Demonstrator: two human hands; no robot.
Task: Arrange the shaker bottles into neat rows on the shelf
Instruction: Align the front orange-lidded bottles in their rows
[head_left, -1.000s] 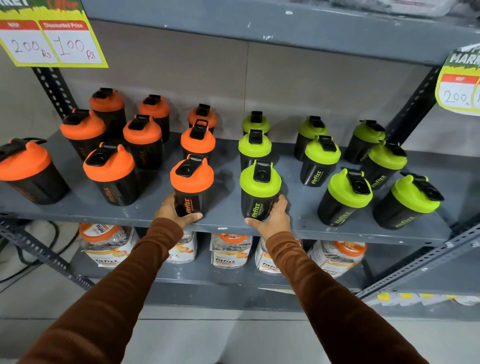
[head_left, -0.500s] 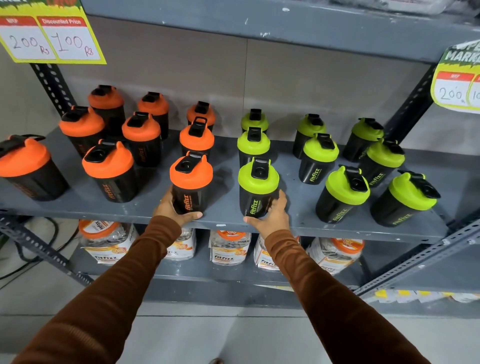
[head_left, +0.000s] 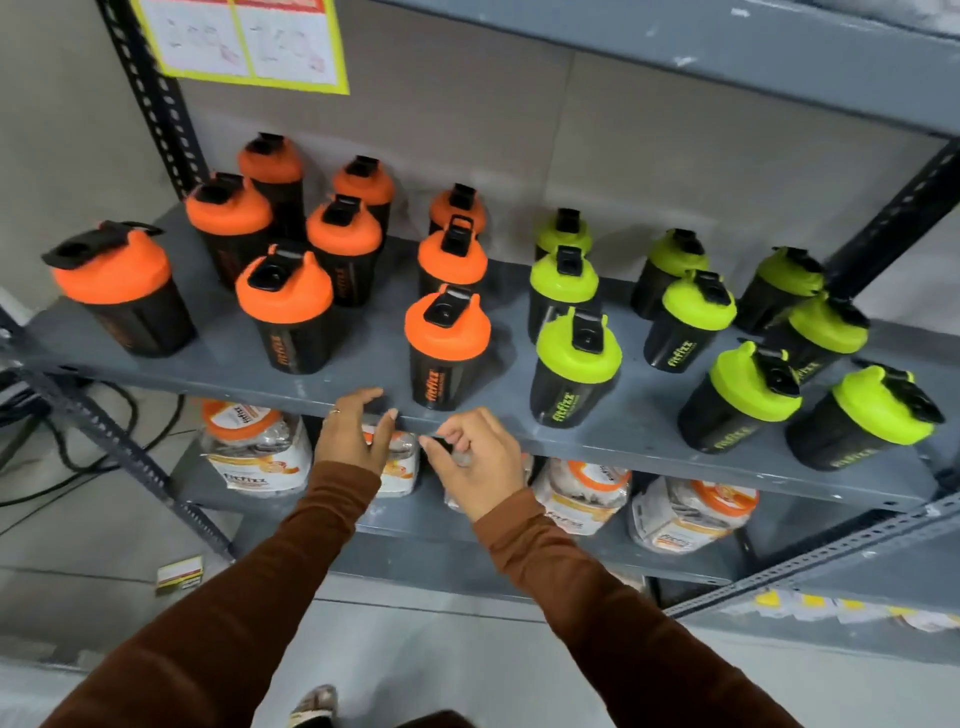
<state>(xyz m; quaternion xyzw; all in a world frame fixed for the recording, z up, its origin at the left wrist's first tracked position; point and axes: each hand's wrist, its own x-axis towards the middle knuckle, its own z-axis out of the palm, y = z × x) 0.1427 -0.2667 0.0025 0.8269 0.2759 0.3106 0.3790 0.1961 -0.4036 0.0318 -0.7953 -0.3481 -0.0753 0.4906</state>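
Observation:
Black shaker bottles stand on a grey metal shelf (head_left: 363, 358). Several with orange lids fill the left half, several with green lids the right half. At the front middle stand an orange-lidded bottle (head_left: 447, 348) and a green-lidded bottle (head_left: 574, 369), both upright. My left hand (head_left: 356, 434) hovers at the shelf's front edge, just left of the orange-lidded bottle, fingers apart and holding nothing. My right hand (head_left: 475, 460) sits below the shelf edge between the two bottles, fingers loosely curled and empty. An orange-lidded bottle (head_left: 122, 293) stands apart at the far left.
A lower shelf (head_left: 426, 519) holds clear jars with orange lids (head_left: 254, 449). A perforated upright (head_left: 150, 98) rises at the left, another at the right (head_left: 893, 218). A yellow price sign (head_left: 244, 41) hangs top left. Cables (head_left: 78, 441) lie on the floor.
Both hands have let go of the two front bottles and drawn back to the shelf edge. The view has swung to the left.

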